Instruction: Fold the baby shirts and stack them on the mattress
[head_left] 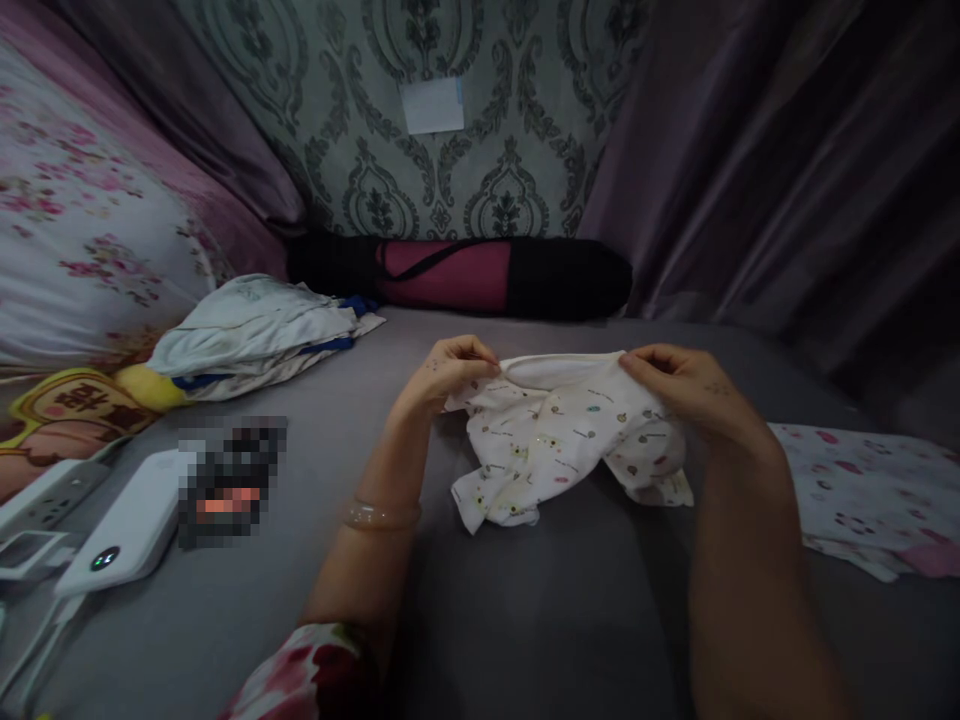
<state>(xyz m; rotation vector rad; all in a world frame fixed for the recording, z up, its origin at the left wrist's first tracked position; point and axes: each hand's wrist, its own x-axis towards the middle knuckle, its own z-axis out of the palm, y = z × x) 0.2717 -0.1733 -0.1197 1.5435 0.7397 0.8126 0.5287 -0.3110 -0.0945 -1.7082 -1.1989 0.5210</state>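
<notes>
A small white garment (551, 440) with tiny coloured prints hangs spread between my two hands, above the grey bed sheet. Its white waistband or neck edge is stretched on top; which of the two I cannot tell. My left hand (454, 372) pinches one end of that edge between thumb and finger. At the other end, my right hand (679, 385) is closed on the edge in the same way. The lower part of the cloth droops in folds, two short ends pointing down to left and right.
Folded clothes (259, 330) lie at the left beside a floral pillow (97, 220). A white power bank (131, 520) and a power strip (52, 500) sit at near left. Folded printed cloth (870, 490) lies right. Along the wall rests a black and maroon bag (457, 275).
</notes>
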